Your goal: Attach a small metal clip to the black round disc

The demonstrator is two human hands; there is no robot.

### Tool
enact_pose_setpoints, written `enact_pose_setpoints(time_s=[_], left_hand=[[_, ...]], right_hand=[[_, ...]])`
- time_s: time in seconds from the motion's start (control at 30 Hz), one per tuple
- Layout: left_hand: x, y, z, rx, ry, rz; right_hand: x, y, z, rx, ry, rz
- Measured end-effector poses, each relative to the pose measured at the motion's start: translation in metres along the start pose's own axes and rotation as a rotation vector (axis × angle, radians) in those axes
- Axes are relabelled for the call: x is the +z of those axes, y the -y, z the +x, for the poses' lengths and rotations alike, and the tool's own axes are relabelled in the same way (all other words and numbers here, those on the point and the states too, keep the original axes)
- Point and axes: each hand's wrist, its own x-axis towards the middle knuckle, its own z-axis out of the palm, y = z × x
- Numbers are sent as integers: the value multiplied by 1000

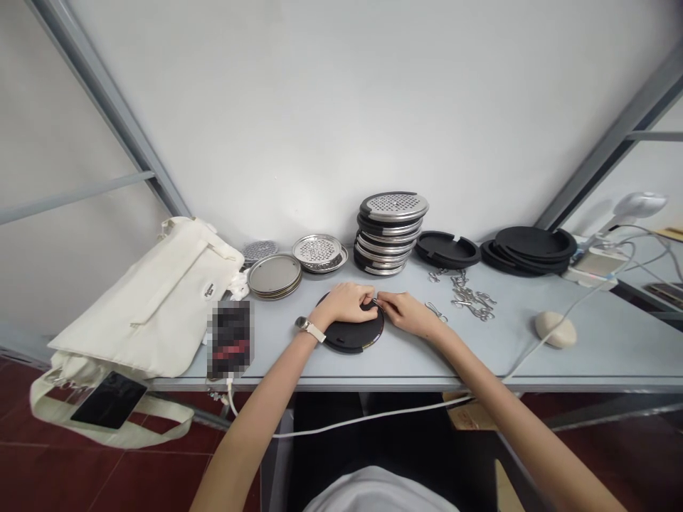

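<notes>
A round black disc [352,334] lies on the table in front of me, with a cut-out in its rim. My left hand [346,304], with a watch on its wrist, rests on top of the disc. Its fingers are curled at the disc's far right edge, closed on that rim. Close beside it, my right hand [404,311] pinches a small metal hook [376,301] at the same edge. The fingertips partly cover the hook, so how it sits against the disc is hidden. Just right of my right hand lies another loose metal hook [436,313].
Behind the disc rises a stack of perforated metal discs in black holders [392,235]. Metal plates [274,276] stand left; black holders [448,250] and scattered metal hooks [472,302] lie right. A white bag [144,306], phone [229,338], mouse [556,329] and white cable [373,414] are nearby.
</notes>
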Motion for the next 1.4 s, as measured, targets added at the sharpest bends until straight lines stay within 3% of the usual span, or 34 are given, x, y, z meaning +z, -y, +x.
enact_pose_setpoints(time_s=[0.33, 0.63, 0.93, 1.4], left_hand=[[-3, 0, -1, -19, 11, -41], [-3, 5, 0, -5, 22, -227], [-1, 11, 3, -31, 47, -401], [4, 15, 5, -41, 96, -561]], right_hand=[[10, -2, -3, 10, -46, -84], [9, 2, -8, 6, -63, -73], [17, 9, -15, 101, -186, 35], [19, 10, -14, 66, -286, -9]])
